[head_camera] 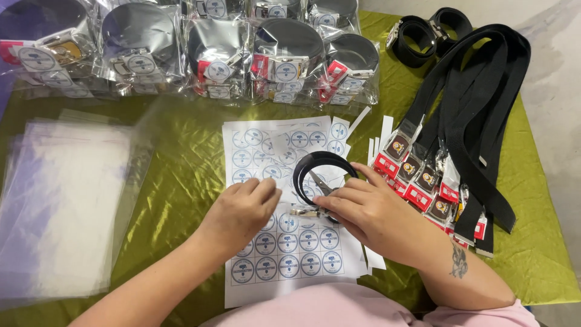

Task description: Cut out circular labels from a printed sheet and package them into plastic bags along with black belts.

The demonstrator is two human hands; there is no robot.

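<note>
On the desk (181,151), covered with a shiny olive-green cloth, a white sheet of round blue-and-white stickers (284,242) lies in front of the person. Both hands work over it. The right hand (363,209) has its grip closed around a rolled black belt (321,169), fingers pressed on the coil's lower edge where the metal buckle (304,212) shows; the coil stands on edge on the sheet, near its right side. The left hand (242,212) rests just beside it, thumb and forefinger pinched together at the fingertips near the buckle; what they pinch is too small to tell.

To the left lies a stack of clear plastic bags (60,206). Along the far edge sits a row of bagged coiled belts (218,48), each sealed with a round sticker. On the right, unrolled black belts (472,121) lie fanned out, their buckles with red tags (423,181) pointing toward the sheet. Two more rolled belts (430,33) sit at the far right corner. Strips of white backing paper (378,136) lie between the sheet and the buckles.
</note>
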